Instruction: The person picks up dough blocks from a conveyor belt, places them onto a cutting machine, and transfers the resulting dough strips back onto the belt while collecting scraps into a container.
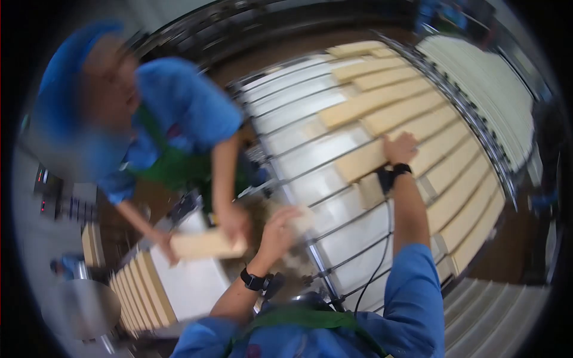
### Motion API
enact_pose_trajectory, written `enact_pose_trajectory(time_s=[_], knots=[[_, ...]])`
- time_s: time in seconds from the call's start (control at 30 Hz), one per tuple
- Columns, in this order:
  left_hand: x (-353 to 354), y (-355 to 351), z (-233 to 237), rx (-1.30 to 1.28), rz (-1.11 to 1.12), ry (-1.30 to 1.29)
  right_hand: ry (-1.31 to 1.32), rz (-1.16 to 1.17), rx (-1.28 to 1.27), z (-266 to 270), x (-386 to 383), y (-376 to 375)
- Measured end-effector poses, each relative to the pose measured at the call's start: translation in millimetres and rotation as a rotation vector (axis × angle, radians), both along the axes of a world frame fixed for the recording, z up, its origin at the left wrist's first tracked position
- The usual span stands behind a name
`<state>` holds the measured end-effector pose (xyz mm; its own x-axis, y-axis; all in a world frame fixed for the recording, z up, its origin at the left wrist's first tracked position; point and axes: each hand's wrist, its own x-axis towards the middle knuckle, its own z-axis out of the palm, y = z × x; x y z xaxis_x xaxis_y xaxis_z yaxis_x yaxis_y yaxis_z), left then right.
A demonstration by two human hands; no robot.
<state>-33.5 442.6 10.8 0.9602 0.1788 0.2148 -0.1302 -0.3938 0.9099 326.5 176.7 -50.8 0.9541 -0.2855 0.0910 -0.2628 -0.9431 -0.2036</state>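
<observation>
My right hand (401, 149) rests at the end of a pale yellow slab (362, 162) on the barred white table, its thumb apart from the other fingers. A shorter pale piece (370, 192) lies just below, near the right wrist. My left hand (279, 235) is over the table's near left edge, its fingers smeared by motion. Beside those fingertips is a blurred pale patch (303, 219); I cannot tell whether the hand holds it. To the left, a co-worker's hands (233, 224) grip another pale yellow slab (206, 244) by its two ends.
Rows of pale yellow slabs (444, 152) lie between dark bars on the white table (298, 131). A co-worker in blue and green (179, 125) stands at the left. More slabs (143, 292) stand in a row at lower left. A ribbed white surface (483, 89) is at far right.
</observation>
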Motion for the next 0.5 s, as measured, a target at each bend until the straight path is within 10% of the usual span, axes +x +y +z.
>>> enact_pose_trajectory(time_s=[0.23,0.33,0.5], knots=[[-118.8,58.2,-7.6,0.089,0.061,0.027,-0.119,0.595,-0.358,-19.1,5.9,-33.0],[-162.8,82.1,-19.0,-0.034,0.201,0.063,-0.196,0.604,0.409,0.8,-34.1,-0.2],[-237.1,125.2,-39.9,-0.003,0.669,0.049,-0.131,0.896,0.458,32.3,-170.8,94.0]])
